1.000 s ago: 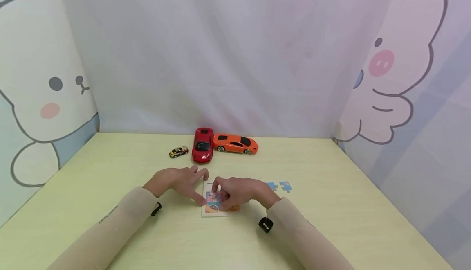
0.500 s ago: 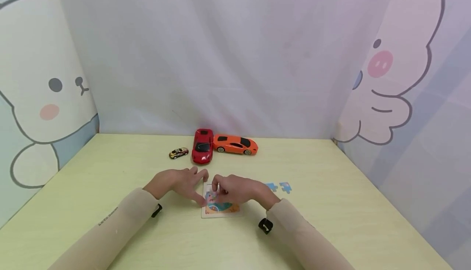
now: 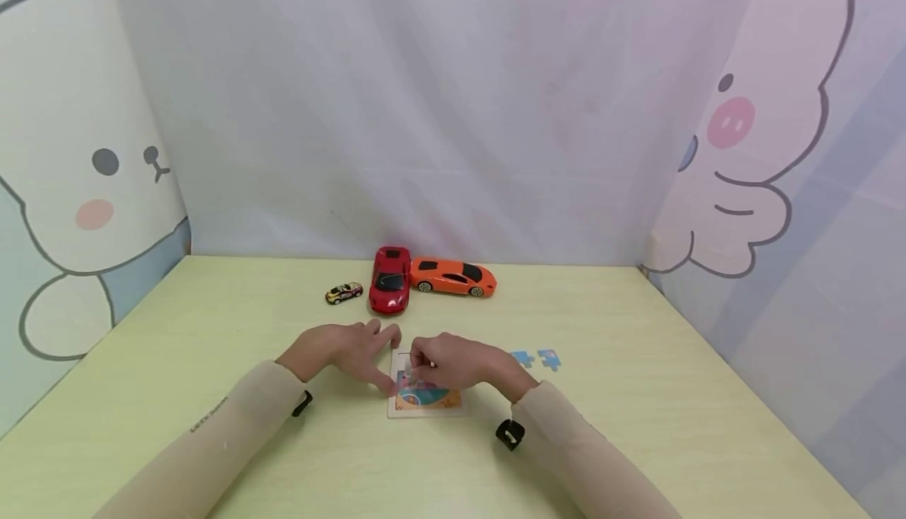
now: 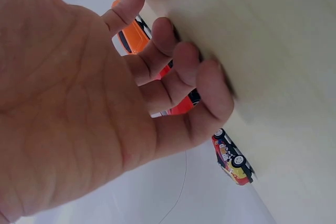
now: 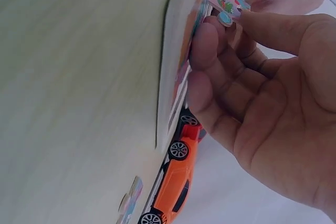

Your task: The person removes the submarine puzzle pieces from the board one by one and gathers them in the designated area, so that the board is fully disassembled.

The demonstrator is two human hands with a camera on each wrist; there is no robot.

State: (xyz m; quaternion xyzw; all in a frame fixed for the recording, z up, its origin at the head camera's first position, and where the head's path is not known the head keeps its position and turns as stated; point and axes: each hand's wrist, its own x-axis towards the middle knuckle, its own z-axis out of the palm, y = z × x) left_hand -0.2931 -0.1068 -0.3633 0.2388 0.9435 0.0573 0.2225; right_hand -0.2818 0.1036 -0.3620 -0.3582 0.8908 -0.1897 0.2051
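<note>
A small picture puzzle board (image 3: 427, 401) lies flat on the yellow-green table (image 3: 637, 425) in front of me. My right hand (image 3: 422, 363) hovers over its far part and pinches a small colourful puzzle piece (image 5: 227, 2) between thumb and forefinger, just above the board (image 5: 176, 72). My left hand (image 3: 382, 358) rests beside the board's left edge, fingers relaxed, with the fingertips (image 4: 210, 85) on the table and the thumb against the edge. It holds nothing.
Two loose blue puzzle pieces (image 3: 536, 358) lie right of the board. Farther back stand a red toy car (image 3: 390, 279), an orange toy car (image 3: 453, 276) and a small yellow one (image 3: 344, 292). Cartoon-printed cloth walls close in the table on three sides.
My right hand has drawn slightly away from me over the board, uncovering more of the picture's near part. The left hand has stayed put.
</note>
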